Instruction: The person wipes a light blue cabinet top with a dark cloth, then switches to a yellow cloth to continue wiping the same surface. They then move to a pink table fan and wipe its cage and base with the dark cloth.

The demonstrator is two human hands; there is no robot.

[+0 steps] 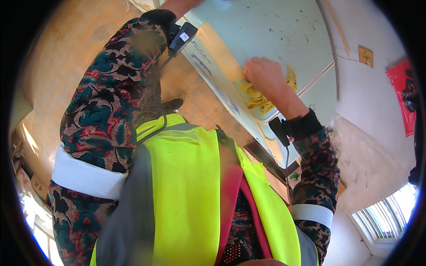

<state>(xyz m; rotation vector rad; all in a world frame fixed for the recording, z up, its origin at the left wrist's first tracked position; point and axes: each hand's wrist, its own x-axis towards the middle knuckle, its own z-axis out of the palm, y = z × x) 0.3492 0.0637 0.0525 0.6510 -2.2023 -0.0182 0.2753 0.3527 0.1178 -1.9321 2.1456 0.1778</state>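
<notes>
My right hand [267, 78] is closed on a crumpled yellow cloth [256, 96], low over a pale green flat top with a cream edge strip. Part of the cloth sticks out on both sides of the wrist. Dark specks are scattered over the pale top [284, 33] beyond this hand. At the upper edge of the picture, my left hand [183, 4] shows only in part, near the far end of the same top; its fingers are cut off and blurred. A small black device sits at each wrist, with a cable running along the arm.
The white front side [204, 66] of the large boxlike unit carries blue markings and drops to a brown floor [191, 95]. Against its right end stands a white wall with a socket plate [366, 56]. A red bag [403, 95] hangs farther right, above a barred window [386, 217].
</notes>
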